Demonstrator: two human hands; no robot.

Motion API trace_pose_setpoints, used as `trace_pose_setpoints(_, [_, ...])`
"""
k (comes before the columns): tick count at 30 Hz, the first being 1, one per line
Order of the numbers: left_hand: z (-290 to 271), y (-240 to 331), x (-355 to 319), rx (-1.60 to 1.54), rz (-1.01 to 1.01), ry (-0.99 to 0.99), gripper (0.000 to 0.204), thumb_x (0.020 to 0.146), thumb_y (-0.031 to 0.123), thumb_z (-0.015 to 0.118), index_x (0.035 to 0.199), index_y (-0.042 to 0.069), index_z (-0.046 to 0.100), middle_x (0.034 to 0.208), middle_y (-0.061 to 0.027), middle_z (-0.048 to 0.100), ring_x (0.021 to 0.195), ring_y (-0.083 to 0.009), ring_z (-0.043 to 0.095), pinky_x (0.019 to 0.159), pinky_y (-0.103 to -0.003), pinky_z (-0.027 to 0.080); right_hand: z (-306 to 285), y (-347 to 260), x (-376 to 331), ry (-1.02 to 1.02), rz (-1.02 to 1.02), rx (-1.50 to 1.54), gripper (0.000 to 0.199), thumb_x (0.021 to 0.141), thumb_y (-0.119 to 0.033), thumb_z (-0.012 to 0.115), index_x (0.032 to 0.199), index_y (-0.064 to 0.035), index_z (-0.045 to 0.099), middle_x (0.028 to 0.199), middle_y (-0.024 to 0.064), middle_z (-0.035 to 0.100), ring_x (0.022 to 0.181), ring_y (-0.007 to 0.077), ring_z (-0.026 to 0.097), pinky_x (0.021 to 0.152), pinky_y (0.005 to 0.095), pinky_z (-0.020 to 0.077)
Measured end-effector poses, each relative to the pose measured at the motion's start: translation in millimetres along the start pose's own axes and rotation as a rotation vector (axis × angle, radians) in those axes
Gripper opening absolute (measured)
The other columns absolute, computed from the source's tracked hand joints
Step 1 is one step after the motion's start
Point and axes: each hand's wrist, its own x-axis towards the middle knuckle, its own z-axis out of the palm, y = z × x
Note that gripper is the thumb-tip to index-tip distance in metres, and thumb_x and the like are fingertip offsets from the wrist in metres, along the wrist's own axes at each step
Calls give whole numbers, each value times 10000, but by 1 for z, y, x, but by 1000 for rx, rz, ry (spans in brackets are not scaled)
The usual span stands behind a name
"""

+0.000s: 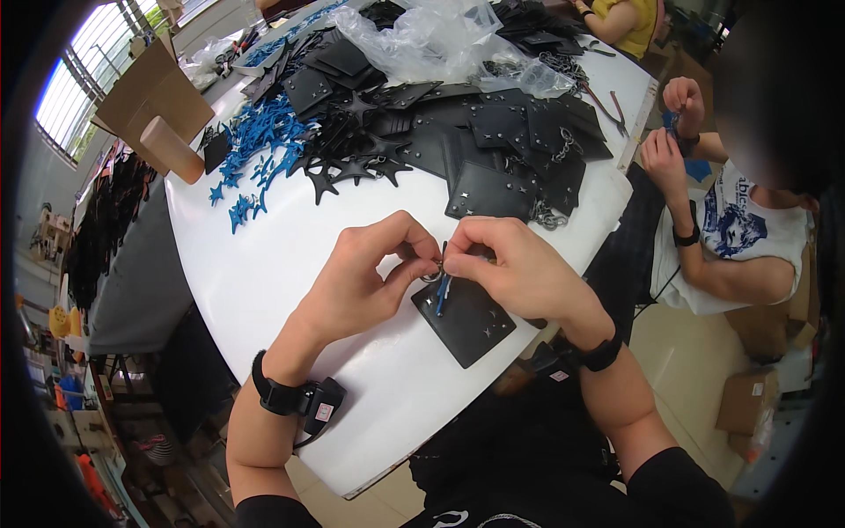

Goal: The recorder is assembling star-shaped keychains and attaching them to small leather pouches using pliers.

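Observation:
My left hand point(370, 277) is closed in a pinch on a small metal ring point(430, 277). Right beside it, my right hand point(519, 268) pinches a blue star piece point(441, 297), seen nearly edge-on with a dark side. The fingertips of both hands almost meet and partly hide how ring and star join. Below them a black square leather-like piece point(466, 330) with small silver star studs lies at the table's near edge.
On the white table point(290, 290) ahead are blue stars point(255, 141), black stars point(356, 167), studded black pieces point(493, 189) with chains, clear plastic point(431, 40) and pliers point(609, 113). A cylinder point(172, 150) and cardboard box point(154, 101) stand left. A co-worker's hands point(673, 145) hold something blue at right.

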Motion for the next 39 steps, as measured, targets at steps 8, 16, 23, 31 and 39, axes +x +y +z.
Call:
trace_pose_setpoints(8, [-4, 15, -2, 427, 193, -43, 275, 861, -175, 756, 983, -4, 578, 982, -147, 758, 862, -303, 776, 772, -372, 631, -3, -12, 5, -55, 59, -95, 197, 993, -148, 708, 997, 48, 731, 879, 159, 767, 785, 282, 720, 757, 396, 538])
trace_pose_setpoints(16, [0, 17, 0, 285, 122, 83, 253, 881, -119, 767, 1082, -20, 650, 1025, -144, 764, 885, -304, 769, 786, -375, 624, 24, 13, -2, 221, -208, 92, 92, 977, -50, 710, 943, 30, 679, 897, 86, 677, 802, 195, 648, 724, 333, 497])
trace_pose_setpoints(23, [8, 16, -1, 292, 231, 184, 389, 818, 135, 880, 1132, -15, 707, 1053, -169, 760, 913, -343, 764, 804, -400, 610, 42, 22, 0, 482, -335, 284, 59, 1005, -17, 710, 965, 11, 677, 961, 50, 667, 850, 126, 608, 798, 284, 498])
trace_pose_setpoints(31, [25, 10, -3, 442, 292, 359, 269, 799, -42, 819, 1059, -2, 764, 1000, -136, 784, 804, -277, 775, 690, -329, 618, 55, 15, -3, 541, -331, 323, 41, 992, -1, 716, 970, 16, 686, 961, 63, 678, 859, 143, 632, 786, 291, 513])
trace_pose_setpoints(39, [22, 9, 0, 549, 392, 282, 317, 734, -101, 798, 1033, -7, 747, 992, -115, 745, 792, -272, 702, 661, -366, 576, 31, 4, -9, 475, -389, -9, 51, 939, 8, 737, 919, 7, 690, 922, 103, 693, 716, 213, 675, 651, 331, 545])
